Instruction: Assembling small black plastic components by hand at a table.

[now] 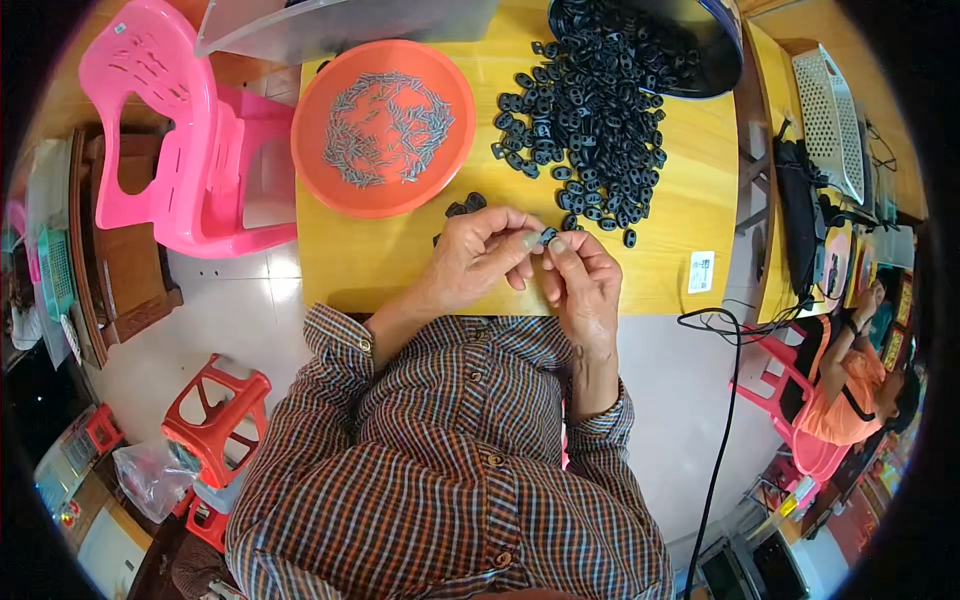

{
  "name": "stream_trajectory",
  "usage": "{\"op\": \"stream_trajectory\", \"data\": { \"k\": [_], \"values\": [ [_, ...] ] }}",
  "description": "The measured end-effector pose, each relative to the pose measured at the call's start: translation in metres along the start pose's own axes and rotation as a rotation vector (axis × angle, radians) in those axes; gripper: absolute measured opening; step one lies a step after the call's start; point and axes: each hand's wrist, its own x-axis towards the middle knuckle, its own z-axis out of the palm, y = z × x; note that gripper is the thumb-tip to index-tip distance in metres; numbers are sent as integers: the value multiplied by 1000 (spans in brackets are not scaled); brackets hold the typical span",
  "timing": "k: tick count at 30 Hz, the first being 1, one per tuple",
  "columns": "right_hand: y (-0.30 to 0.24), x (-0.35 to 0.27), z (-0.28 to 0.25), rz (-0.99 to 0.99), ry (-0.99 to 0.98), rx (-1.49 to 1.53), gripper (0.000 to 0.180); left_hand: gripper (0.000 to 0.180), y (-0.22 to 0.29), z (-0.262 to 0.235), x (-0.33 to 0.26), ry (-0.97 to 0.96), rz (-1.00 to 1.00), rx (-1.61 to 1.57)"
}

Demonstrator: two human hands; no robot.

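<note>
- The left hand [475,262] and the right hand [585,285] meet above the near edge of the yellow table [680,200], fingertips pinched together on one small black part [547,236]
- Both hands are closed in a fine pinch on that part; it sits between the thumbs and forefingers, raised just off the tabletop, which keeps it close under the eyes for fine work
- Whether a metal pin is also in the pinch cannot be told; the fingers hide it
- The orange dish [383,128] of small grey metal pins [385,130] stands toward the far left of the table, near the left hand, so pins lie within a short reach
- The heap of black parts [590,120] spreads over the far right of the table, spilling from a dark bowl [690,50] at the far right corner; its near fringe lies just beyond the fingers
- A few loose black parts [465,205] lie just beyond the left hand
- A clear plastic tub [340,25] sits at the far edge, beyond the dish
- A pink chair [180,140] stands off the left edge, a red stool [215,415] near the person's left elbow
- A black cable [720,420] hangs off the right side, clear of both hands
- Another person in an orange top [845,385] sits well apart to the right
- Nothing lies between the hands and either supply
</note>
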Motion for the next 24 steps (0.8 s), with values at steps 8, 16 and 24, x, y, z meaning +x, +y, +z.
{"op": "stream_trajectory", "data": {
  "k": [8, 16, 24],
  "values": [
    [2, -4, 5, -51, 32, -141, 11, 19, 4, 2, -3, 9, 44, 64],
    [10, 0, 2, -313, 149, -487, 7, 21, 11, -12, -2, 22, 59, 39],
    [6, 8, 13, -606, 239, -889, 7, 24, 17, -19, 0, 43, 31, 23]
  ]
}}
